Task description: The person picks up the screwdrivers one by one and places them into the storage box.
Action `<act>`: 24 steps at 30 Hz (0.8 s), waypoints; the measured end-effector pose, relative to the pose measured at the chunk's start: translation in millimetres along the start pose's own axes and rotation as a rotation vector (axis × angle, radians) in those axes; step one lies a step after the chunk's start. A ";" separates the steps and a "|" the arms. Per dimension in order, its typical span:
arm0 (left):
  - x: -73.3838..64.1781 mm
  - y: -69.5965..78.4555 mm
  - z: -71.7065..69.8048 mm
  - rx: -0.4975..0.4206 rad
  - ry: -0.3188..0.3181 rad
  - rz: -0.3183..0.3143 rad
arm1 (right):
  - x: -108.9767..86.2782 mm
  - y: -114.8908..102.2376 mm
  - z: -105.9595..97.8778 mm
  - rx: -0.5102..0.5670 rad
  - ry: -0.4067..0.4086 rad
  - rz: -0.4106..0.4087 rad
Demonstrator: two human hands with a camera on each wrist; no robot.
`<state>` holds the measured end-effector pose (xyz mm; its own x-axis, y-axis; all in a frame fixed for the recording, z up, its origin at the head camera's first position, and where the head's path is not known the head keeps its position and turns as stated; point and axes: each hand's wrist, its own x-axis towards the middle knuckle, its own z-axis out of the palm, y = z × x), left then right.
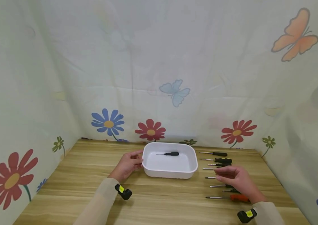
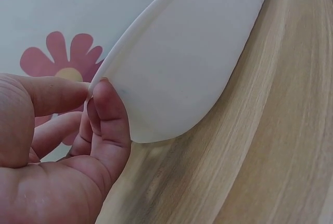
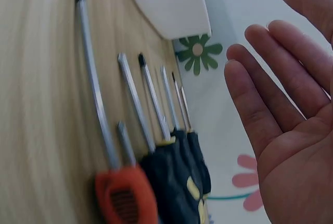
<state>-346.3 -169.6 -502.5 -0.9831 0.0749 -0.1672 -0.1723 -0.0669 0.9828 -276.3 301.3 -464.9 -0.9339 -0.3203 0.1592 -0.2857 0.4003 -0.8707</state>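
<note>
A white rectangular basin (image 1: 170, 174) stands on the wooden table, with one black-handled screwdriver (image 1: 171, 153) lying in it. At the basin's left end my left hand (image 1: 126, 165) grips the rim between thumb and fingers; the left wrist view shows fingertips (image 2: 108, 104) against the white wall. To the right lies a row of several screwdrivers, shafts toward the left. Above the middle of that row hovers my right hand (image 1: 239, 180), its fingers (image 3: 250, 96) loosely extended and nothing in them. Nearest to me is an orange-handled screwdriver (image 1: 239, 197). My right hand covers some handles.
Black-handled screwdrivers, among them a far one (image 1: 220, 154), lie roughly parallel and close together. A curtain printed with flowers and butterflies (image 1: 176, 92) closes off the back and both sides of the table (image 1: 170, 200).
</note>
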 end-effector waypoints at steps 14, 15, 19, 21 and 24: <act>0.8 1.3 1.0 -0.011 0.013 -0.024 | -32.5 17.5 -20.2 0.005 0.017 0.043; 0.6 1.6 1.3 -0.014 0.014 -0.023 | -33.9 19.7 -22.0 -0.002 0.020 0.048; -0.8 2.0 1.9 -0.025 0.016 -0.022 | -39.3 24.9 -28.8 -0.037 0.030 0.075; -0.9 1.4 1.6 -0.026 0.012 -0.020 | -42.5 25.4 -31.0 -0.055 0.035 0.079; -0.7 0.3 0.6 -0.029 0.004 -0.018 | -47.2 26.3 -32.9 -0.074 0.046 0.089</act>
<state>-345.6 -169.1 -502.1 -0.9800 0.0724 -0.1852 -0.1916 -0.0942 0.9769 -246.8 355.2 -480.0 -0.9648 -0.2410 0.1053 -0.2144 0.4885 -0.8458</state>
